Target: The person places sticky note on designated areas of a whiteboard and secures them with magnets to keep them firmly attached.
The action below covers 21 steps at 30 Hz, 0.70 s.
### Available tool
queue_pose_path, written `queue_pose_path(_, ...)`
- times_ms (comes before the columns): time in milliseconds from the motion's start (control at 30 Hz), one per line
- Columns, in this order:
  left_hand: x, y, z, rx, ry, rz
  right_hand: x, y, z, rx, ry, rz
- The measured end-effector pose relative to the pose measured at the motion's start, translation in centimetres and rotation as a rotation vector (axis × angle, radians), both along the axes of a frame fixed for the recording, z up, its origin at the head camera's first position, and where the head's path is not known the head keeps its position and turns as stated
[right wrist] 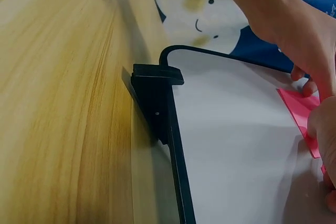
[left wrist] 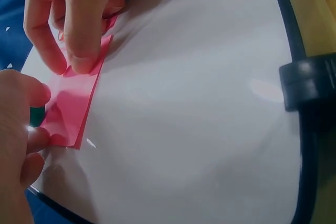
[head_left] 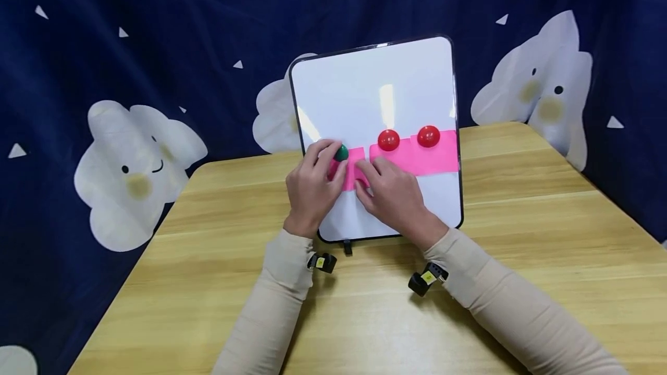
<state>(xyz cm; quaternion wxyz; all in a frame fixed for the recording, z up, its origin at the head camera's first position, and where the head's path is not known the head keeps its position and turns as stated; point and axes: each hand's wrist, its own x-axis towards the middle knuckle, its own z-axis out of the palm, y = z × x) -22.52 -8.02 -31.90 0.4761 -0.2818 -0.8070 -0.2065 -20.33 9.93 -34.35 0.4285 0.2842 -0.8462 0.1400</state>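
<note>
A whiteboard (head_left: 344,91) with a black frame stands tilted on the table. My left hand (head_left: 315,181) pinches a green round magnet (head_left: 341,153) between thumb and fingers, at the upper part of a pink paper note (head_left: 356,155) on the board. With its fingertips, my right hand (head_left: 395,195) presses the same note (left wrist: 71,103) against the board, close beside the left hand. To the right, two red round magnets (head_left: 388,140) sit along the top edges of other pink notes (head_left: 435,158). The fingers partly cover the left note and the green magnet.
A black clip-like foot (right wrist: 157,98) holds the board's lower edge over the wooden table (head_left: 219,259). Behind the table hangs a dark blue curtain (head_left: 198,16) with cloud faces. A small black camera (head_left: 428,278) is strapped to the right wrist, another to the left.
</note>
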Motion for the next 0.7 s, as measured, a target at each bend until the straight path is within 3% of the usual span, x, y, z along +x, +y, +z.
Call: queue_pose_path(700, -0.03, 0.24, -0.20, -0.026, 0.015, 0.026, 0.15, 0.10, 0.05, -0.007, -0.019, 0.003)
